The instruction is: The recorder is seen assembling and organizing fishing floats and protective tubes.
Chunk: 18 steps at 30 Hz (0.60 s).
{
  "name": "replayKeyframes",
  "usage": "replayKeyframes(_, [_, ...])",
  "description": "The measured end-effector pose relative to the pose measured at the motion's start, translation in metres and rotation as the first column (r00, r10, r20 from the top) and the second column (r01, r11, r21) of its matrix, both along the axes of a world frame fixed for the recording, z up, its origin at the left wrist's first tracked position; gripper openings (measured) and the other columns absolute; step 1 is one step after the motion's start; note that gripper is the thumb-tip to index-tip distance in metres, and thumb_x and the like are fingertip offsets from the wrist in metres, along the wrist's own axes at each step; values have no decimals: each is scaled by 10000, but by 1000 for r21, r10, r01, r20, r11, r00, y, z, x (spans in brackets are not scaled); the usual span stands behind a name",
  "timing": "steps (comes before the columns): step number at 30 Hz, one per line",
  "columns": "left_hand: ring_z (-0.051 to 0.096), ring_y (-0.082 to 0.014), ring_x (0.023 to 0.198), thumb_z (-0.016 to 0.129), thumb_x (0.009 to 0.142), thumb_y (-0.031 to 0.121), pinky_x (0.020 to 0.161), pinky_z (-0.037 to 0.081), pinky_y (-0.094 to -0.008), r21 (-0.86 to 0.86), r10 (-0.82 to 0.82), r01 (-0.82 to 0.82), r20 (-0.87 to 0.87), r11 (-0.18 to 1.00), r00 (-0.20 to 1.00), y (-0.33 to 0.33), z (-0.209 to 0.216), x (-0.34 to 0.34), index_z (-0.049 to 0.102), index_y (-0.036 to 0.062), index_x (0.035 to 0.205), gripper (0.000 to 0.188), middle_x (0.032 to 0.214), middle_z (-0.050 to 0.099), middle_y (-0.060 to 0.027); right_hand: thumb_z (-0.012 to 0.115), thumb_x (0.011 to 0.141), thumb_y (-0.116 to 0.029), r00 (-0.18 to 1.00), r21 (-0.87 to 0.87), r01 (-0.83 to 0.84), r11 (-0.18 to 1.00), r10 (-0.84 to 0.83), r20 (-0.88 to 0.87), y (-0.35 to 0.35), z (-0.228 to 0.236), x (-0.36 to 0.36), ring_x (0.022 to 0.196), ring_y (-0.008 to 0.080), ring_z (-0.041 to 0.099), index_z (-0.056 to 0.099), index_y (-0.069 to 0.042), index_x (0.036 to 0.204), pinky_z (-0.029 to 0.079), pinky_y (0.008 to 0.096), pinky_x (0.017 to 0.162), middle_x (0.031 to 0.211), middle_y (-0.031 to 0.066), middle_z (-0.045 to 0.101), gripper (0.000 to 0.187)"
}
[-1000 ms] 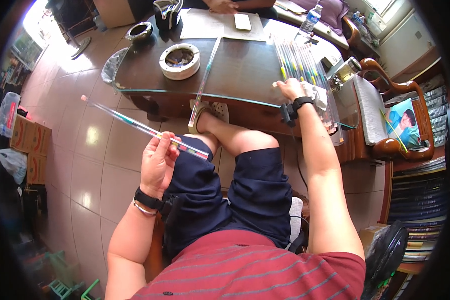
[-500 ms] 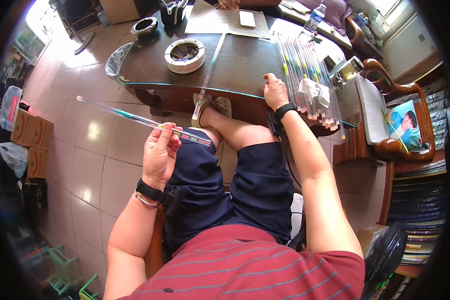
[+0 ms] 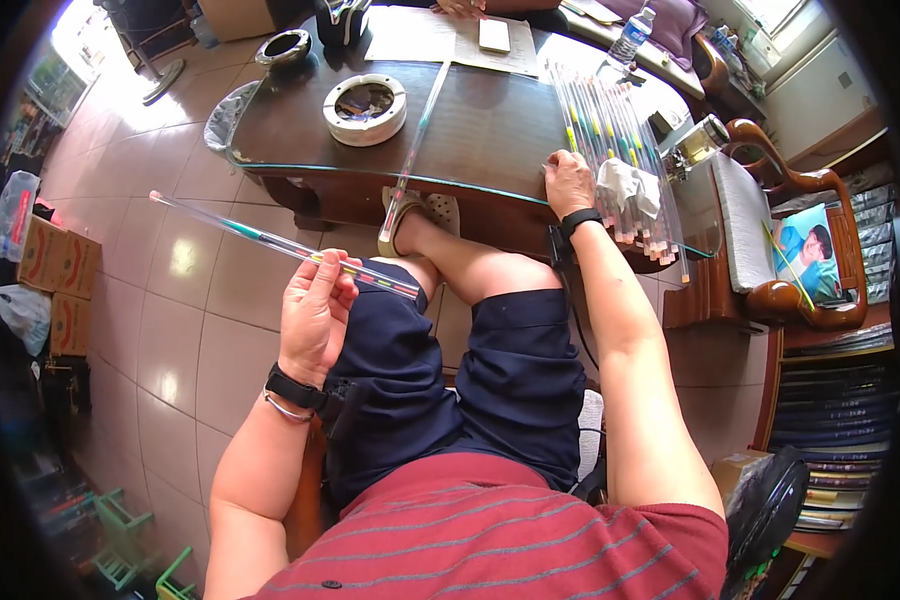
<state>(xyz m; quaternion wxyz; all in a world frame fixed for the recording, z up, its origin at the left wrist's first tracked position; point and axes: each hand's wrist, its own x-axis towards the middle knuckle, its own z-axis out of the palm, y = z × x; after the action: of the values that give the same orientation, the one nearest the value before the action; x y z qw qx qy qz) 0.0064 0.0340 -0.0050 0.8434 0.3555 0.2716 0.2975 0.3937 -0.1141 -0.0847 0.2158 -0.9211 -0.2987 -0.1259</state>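
Note:
A long clear tube with a green stretch and several coloured bits inside is held between the thumb and fingers of my left hand. It slants from the upper left down across my thigh. My right hand is at the table's front edge, its fingers curled together; whether a small pale thing is between them I cannot make out. Right beside it lies a row of similar tubes, with a crumpled white tissue on top. Another tube lies alone on the table, its near end jutting past the edge.
The dark glass-topped table carries a round white ashtray, a smaller dark one, paper sheets and a water bottle. Another person's hand rests at the far side. A wooden armchair stands right; cartons are left.
My right hand has shifted slightly right, closer to the row of tubes, and its fingers have curled in. The left hand keeps the tube at nearly the same place.

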Motion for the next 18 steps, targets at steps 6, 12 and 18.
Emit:
replayKeyframes(6, [574, -70, 739, 618, 952, 207, 693, 508, -201, 9, -19, 19, 2, 1000, 1000, 1, -2, -2, 631, 46, 1029, 180, 929, 650, -59, 635, 860, -128, 994, 347, 35, 937, 4, -111, -30, 10, -5, 741, 284, 682, 694, -28, 918, 538, 379, 707, 806, 122, 707, 130])
replayKeyframes(12, [591, -73, 741, 613, 956, 194, 693, 514, -199, 11, -12, 12, 20, 1000, 1000, 2, -1, 0, 633, 42, 1032, 172, 926, 662, -68, 559, 974, -173, 334, 667, 168, 726, 595, -731, -35, 75, -122, 678, 81, 603, 664, -1, 991, 508, 218, 604, 828, 40, 663, 202])
replayKeyframes(18, [592, -63, 719, 623, 949, 191, 690, 507, -192, 189, 47, -40, -31, 981, 998, 0, -3, 0, 633, 35, 1063, 193, 904, 672, -53, 502, 1012, -276, -267, 627, 337, 702, 710, -651, -16, 59, -233, 884, 164, 668, 615, 23, 1109, 562, 276, 777, 1016, 111, 678, 334])
